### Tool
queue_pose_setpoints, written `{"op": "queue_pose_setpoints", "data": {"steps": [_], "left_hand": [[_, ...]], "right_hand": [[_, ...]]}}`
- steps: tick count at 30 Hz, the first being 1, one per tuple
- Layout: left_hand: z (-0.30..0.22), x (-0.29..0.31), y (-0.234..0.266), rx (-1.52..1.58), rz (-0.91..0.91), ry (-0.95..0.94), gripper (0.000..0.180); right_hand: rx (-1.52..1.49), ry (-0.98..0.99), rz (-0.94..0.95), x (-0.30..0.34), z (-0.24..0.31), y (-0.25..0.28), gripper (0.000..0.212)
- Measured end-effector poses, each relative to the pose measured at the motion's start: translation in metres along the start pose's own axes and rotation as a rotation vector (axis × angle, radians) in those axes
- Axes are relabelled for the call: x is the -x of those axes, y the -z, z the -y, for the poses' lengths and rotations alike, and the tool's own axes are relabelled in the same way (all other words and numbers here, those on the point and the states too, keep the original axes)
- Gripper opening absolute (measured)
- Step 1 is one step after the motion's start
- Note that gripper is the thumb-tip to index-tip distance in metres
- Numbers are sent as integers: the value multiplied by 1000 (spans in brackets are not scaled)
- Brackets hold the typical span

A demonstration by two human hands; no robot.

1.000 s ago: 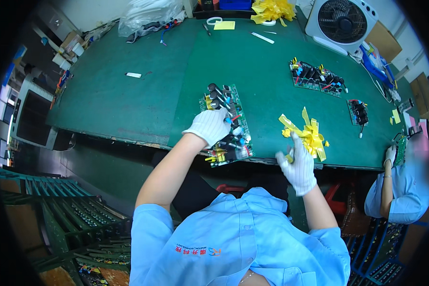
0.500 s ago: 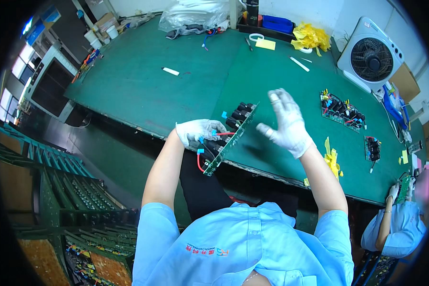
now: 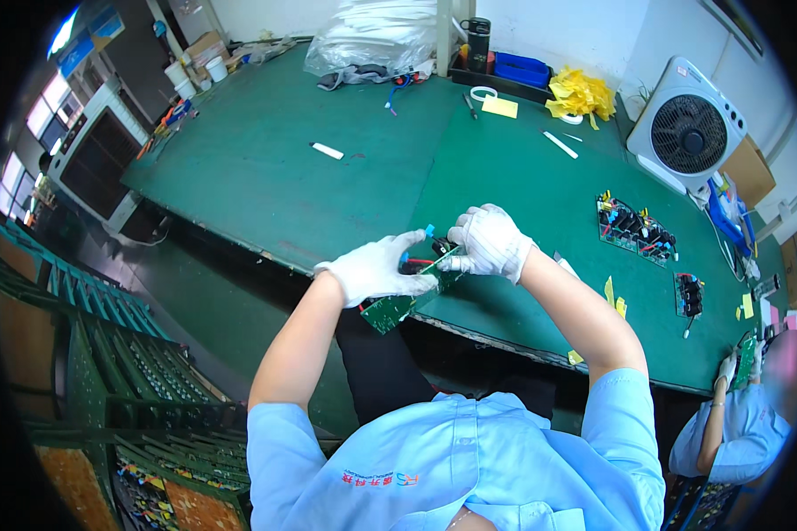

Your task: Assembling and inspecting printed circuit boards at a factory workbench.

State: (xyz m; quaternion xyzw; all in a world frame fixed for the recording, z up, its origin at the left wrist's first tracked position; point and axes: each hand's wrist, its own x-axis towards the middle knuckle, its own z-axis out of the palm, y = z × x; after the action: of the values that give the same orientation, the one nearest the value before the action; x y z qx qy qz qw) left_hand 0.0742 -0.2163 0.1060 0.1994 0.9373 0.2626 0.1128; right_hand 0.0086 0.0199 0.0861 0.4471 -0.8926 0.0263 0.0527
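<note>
A green circuit board (image 3: 386, 313) is held tilted over the near edge of the table, its bare green side partly toward me. My left hand (image 3: 376, 268), in a white glove, grips it across the middle, thumb and fingers on opposite faces. My right hand (image 3: 489, 243), also gloved, closes on the board's far right end. Black parts, a red wire and a blue connector (image 3: 429, 230) show between the hands; the gloves hide most of the other components.
Several populated boards (image 3: 636, 232) lie at the right, with a smaller one (image 3: 688, 295) nearer. A fan (image 3: 687, 133) stands behind them. Yellow strips (image 3: 583, 96), a blue tray (image 3: 521, 68) and a white-handled cutter (image 3: 327, 151) rest farther back. A co-worker (image 3: 735, 425) sits at the right.
My right hand has come left and down from an open, raised pose and closed on the board. The board has turned, so more of its green face shows, and my left hand has shifted along it.
</note>
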Motion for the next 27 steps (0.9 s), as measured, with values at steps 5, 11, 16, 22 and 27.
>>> {"op": "queue_pose_setpoints", "data": {"steps": [5, 11, 16, 22, 27], "left_hand": [[-9, -20, 18, -275, 174, -15, 53], [-32, -47, 41, -228, 111, -103, 46], [-32, -67, 22, -245, 236, -111, 47], [-56, -72, 63, -412, 241, -165, 47], [-62, -87, 78, -434, 188, -211, 46]], "right_hand": [[67, -80, -70, 5, 10, 9, 67], [40, -253, -269, 24, 0, 27, 67], [20, -224, -226, 42, -13, -10, 65], [-331, -354, -190, 26, -12, 11, 66], [-245, -402, -251, 19, -30, 22, 71]]}}
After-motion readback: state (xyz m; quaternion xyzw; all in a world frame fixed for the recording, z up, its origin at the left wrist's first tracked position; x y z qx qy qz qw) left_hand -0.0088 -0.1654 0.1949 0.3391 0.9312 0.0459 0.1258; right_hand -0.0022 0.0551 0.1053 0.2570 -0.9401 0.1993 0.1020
